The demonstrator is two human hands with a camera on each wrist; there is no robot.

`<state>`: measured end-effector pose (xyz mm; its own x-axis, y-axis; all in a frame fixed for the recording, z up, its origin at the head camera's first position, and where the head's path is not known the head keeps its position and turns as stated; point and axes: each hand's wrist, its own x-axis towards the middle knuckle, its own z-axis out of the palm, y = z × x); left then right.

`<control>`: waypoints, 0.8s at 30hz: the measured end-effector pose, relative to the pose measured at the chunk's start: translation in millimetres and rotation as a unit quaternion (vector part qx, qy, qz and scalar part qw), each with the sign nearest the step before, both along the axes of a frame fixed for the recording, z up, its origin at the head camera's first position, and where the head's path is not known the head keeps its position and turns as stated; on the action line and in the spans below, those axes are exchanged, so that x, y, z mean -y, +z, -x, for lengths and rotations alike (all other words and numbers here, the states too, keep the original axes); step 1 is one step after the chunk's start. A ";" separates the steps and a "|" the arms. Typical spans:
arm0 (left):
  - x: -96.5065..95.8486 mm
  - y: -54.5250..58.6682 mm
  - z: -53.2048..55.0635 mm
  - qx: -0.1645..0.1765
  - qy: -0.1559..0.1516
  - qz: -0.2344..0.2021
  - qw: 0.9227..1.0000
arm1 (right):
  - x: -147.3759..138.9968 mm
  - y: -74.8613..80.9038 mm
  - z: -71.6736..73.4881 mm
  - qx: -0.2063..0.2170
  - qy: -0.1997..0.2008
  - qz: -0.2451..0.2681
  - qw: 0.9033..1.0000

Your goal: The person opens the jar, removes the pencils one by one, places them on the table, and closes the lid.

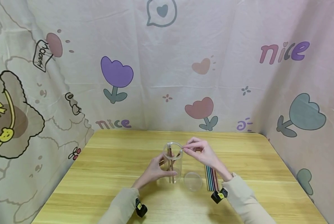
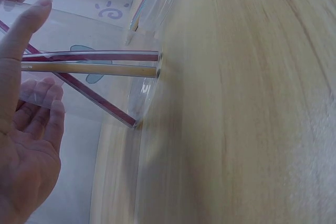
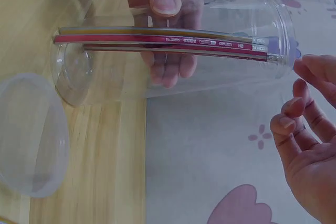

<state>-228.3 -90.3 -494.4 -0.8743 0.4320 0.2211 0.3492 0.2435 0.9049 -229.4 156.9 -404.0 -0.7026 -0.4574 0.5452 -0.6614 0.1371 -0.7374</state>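
A clear plastic jar (image 1: 179, 169) stands upright on the wooden table, its mouth uncovered. Around its side my left hand (image 1: 155, 169) grips it, thumb on the near face and fingers behind. Three pencils are inside: a yellow one (image 3: 136, 31), a red one (image 3: 142, 39) and a dark red one (image 3: 210, 52), which leans across the others. Their eraser ends lie just within the rim. My right hand (image 1: 202, 152) is at the right of the rim, fingers loosely bent, with no pencil between them. Whether its fingertips touch the rim I cannot tell.
A round translucent lid (image 1: 193, 181) lies flat on the table (image 1: 105, 174) to the right of the jar. Further right, partly under my right forearm, several colored pencils (image 1: 211, 178) lie side by side. A patterned cloth (image 1: 161, 68) hangs behind the table.
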 end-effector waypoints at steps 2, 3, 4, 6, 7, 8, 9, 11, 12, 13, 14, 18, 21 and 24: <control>-0.3 0.2 -0.4 0.001 0.002 -0.001 1.000 | 1.1 -0.7 0.0 -0.013 0.000 -0.002 1.000; -0.4 0.4 -0.6 0.002 0.004 -0.002 1.000 | 1.7 -0.8 -0.1 -0.018 -0.001 -0.004 1.000; -0.3 0.5 -0.6 0.002 0.004 -0.003 1.000 | 2.2 -1.1 0.2 -0.024 -0.003 -0.007 1.000; 0.2 0.5 -0.5 -0.001 0.003 0.000 1.000 | 3.5 -1.3 0.4 -0.034 -0.003 -0.011 0.999; 0.3 0.7 -0.5 -0.001 0.002 0.000 1.000 | 4.1 -1.1 0.3 -0.039 -0.004 -0.014 0.999; 0.4 0.8 -0.4 -0.002 0.002 0.000 1.000 | 4.8 -1.2 0.3 -0.041 -0.006 -0.017 0.999; 0.5 0.7 -0.2 -0.002 0.001 0.000 1.000 | 5.6 -0.9 0.0 -0.044 -0.006 -0.018 0.999; 0.6 0.3 0.1 -0.003 -0.001 0.000 1.000 | 6.5 -0.9 -0.6 -0.046 -0.007 -0.020 0.999; 0.6 0.2 0.3 -0.003 -0.001 0.000 1.000 | 6.9 -0.4 -1.1 -0.047 -0.008 -0.020 0.999; 0.5 0.3 0.3 -0.003 -0.002 -0.001 1.000 | 7.3 -0.2 -1.5 -0.046 -0.010 -0.021 0.999; 0.5 0.0 0.5 -0.003 -0.002 -0.002 1.000 | 7.8 0.2 -1.7 -0.047 -0.011 -0.022 0.999; 0.9 -0.2 0.5 -0.002 -0.001 -0.004 1.000 | 9.2 1.8 -0.5 -0.033 -0.016 -0.035 0.999; 1.4 0.2 0.0 -0.003 -0.001 -0.001 1.000 | 10.4 4.0 2.2 -0.004 -0.015 -0.045 0.999; 1.7 0.5 -0.2 -0.003 -0.001 0.007 1.000 | 11.8 7.2 5.2 0.031 -0.008 -0.049 0.998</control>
<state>-228.1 -92.0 -493.8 -0.8718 0.4378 0.2198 0.3550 0.2554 0.8993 -234.6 145.1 -396.7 -0.7411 -0.4943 0.4543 -0.6124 0.2204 -0.7592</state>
